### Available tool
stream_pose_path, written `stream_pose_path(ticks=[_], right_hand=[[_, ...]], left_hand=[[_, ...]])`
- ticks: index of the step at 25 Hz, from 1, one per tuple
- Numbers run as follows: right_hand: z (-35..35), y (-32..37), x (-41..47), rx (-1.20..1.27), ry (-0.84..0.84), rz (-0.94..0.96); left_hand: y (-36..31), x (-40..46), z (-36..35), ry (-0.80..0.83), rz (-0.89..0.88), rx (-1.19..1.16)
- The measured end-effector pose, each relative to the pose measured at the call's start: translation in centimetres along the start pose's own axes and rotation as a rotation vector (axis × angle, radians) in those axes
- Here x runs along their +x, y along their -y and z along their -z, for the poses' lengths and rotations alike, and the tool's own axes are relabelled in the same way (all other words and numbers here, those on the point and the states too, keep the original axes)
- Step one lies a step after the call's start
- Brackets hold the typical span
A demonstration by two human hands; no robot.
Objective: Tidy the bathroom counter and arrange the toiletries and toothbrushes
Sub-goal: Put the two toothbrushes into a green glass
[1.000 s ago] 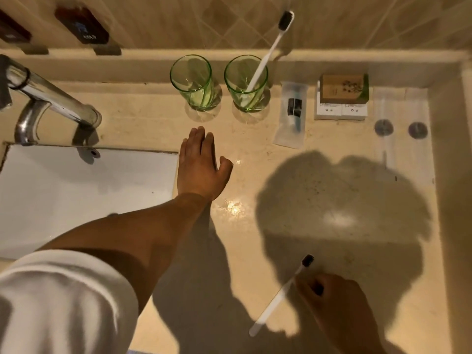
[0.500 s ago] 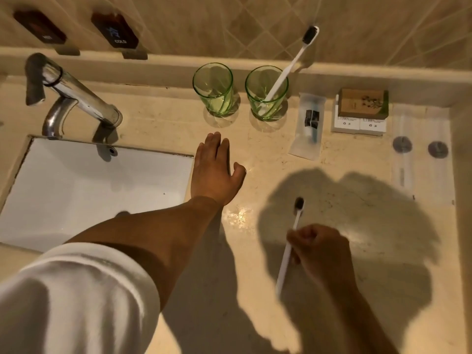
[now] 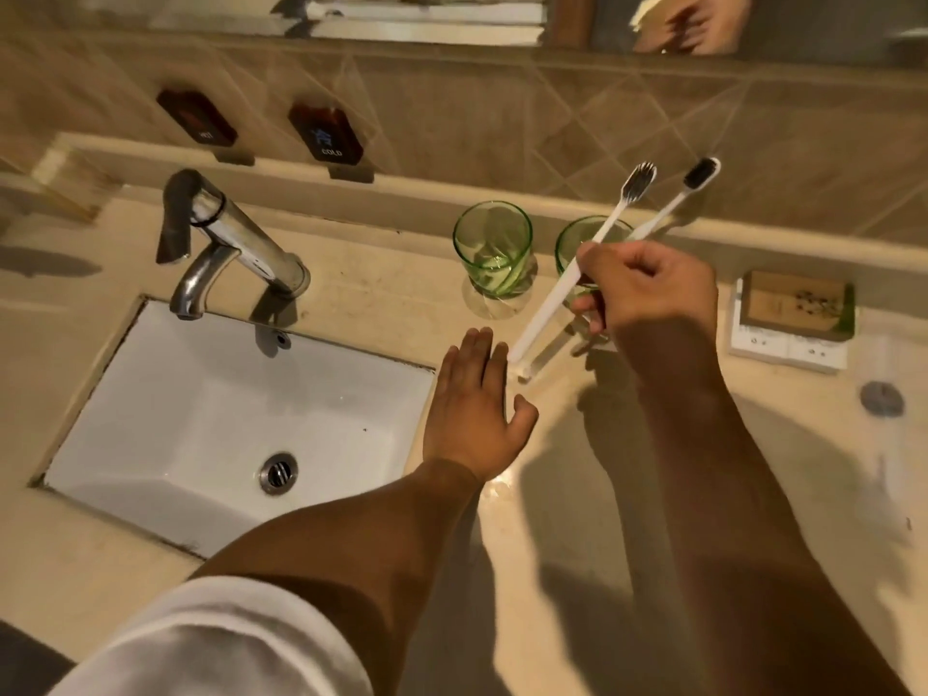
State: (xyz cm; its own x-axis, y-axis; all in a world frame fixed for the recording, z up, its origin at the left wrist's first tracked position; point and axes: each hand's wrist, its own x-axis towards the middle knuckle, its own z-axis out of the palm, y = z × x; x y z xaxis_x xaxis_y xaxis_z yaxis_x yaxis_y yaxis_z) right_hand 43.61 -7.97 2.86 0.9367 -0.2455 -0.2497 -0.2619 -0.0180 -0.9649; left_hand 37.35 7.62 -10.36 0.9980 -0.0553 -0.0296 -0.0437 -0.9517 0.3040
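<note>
The right hand (image 3: 648, 288), right of centre in the frame, is curled around the middle of a white toothbrush (image 3: 577, 263) and pinches its handle between thumb and fingers. The brush slants from its handle end, low near the counter just right of the left hand's fingertips, up to its dark bristle head in the upper right, in front of the tiled wall (image 3: 502, 113). The handle crosses in front of the right-hand green glass (image 3: 577, 243), which the hand partly hides; whether the brush touches the glass cannot be told. A second toothbrush (image 3: 695, 185) with a black head stands slanted in that same glass, its head just right of the held one. The left-hand green glass (image 3: 492, 248) stands empty just beside it, upright on the beige counter (image 3: 351, 288).

The left hand (image 3: 477, 409), at the centre of the frame, lies flat and palm-down on the counter by the right edge of the white sink (image 3: 201, 424), fingers together and thumb spread out, holding nothing. A white sleeve (image 3: 211, 645) fills the lower left.

The chrome faucet (image 3: 231, 243) stands over the sink in the upper left. At the right edge of the frame a brown soap box (image 3: 793, 303) rests on small white boxes (image 3: 783, 346).
</note>
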Motion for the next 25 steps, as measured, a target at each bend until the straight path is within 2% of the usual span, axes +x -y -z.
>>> stream_pose_path(ticks=[5,15,21,25], right_hand=[[-3.2,1.7,4.5,0.028,-0.119,0.048],[-4.6,1.4,6.1,0.084,-0.124,0.006],[-4.0,1.3,6.7,-0.054,-0.149,-0.019],[-4.6,1.2,6.5,-0.240,-0.074,0.002]], left_hand=[[-0.1,0.2,0.2,0.049,0.016,0.017],[-0.3,0.0,0.4,0.068,0.024,0.027],[-0.3,0.0,0.1,0.062,0.033,0.046],[-0.2,0.0,-0.2,0.064,0.026,0.053]])
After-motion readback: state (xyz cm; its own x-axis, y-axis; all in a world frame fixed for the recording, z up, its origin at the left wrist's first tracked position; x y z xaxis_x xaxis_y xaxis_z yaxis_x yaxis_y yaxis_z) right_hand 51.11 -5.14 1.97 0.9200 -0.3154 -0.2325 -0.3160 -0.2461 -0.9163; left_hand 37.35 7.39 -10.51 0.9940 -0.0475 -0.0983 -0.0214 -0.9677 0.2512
